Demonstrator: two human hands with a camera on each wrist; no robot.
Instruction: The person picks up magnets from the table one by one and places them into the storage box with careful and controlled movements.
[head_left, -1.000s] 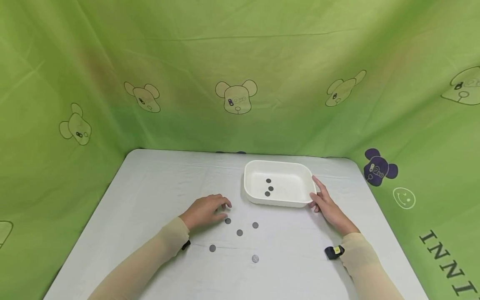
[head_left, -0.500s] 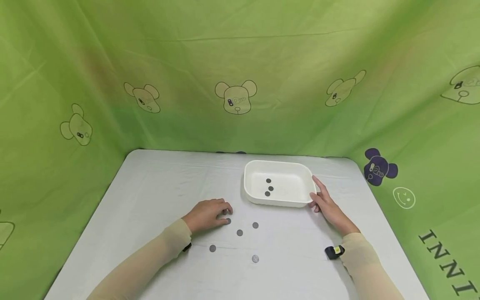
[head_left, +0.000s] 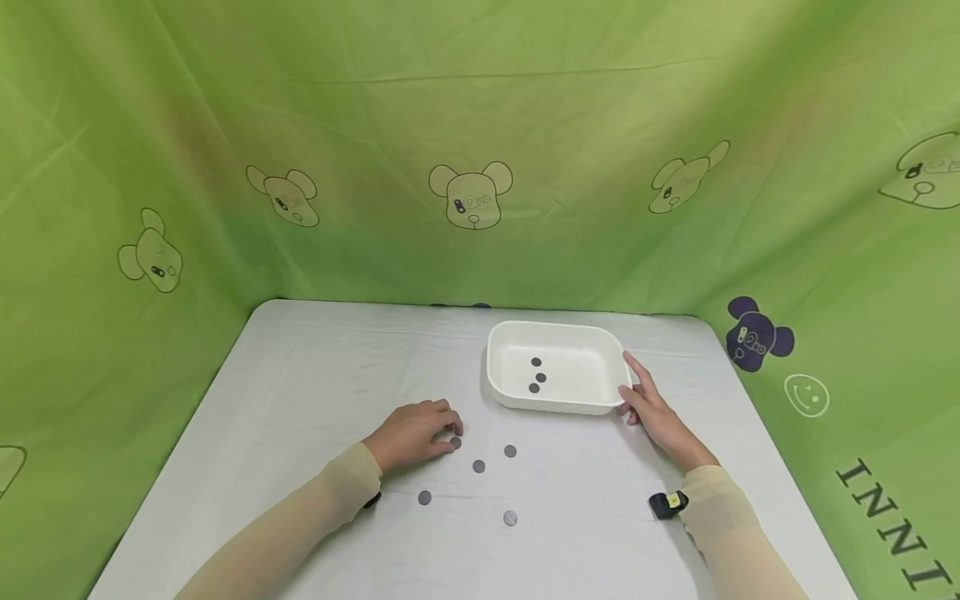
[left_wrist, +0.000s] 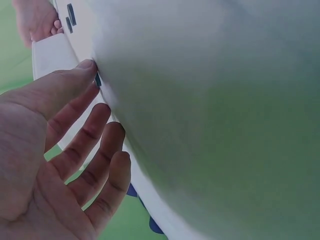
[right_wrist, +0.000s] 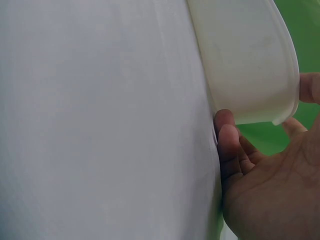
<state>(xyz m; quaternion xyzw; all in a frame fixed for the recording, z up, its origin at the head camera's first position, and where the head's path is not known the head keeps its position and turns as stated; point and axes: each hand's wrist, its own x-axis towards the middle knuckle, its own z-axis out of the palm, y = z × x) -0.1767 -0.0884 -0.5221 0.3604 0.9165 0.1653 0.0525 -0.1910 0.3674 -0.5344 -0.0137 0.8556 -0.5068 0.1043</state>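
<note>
In the head view my left hand bends over a small grey coin-like disc on the table. Its thumb and index finger are at opposite edges of that disc; the left wrist view shows the disc between their tips, the other fingers loosely curved. My right hand holds the right end of a white rectangular dish, fingers spread around the end wall and rim. Three dark discs lie inside the dish, toward its left half. The right wrist view shows fingertips against the dish's end wall.
Several more grey discs lie on the white table: one disc and another disc in front of the dish, a disc nearer the left forearm, and a paler disc nearer the front. Green printed curtains surround the table.
My left hand has come slightly down toward the disc, and its thumb and index finger have closed in around it. The right hand and the dish have stayed put.
</note>
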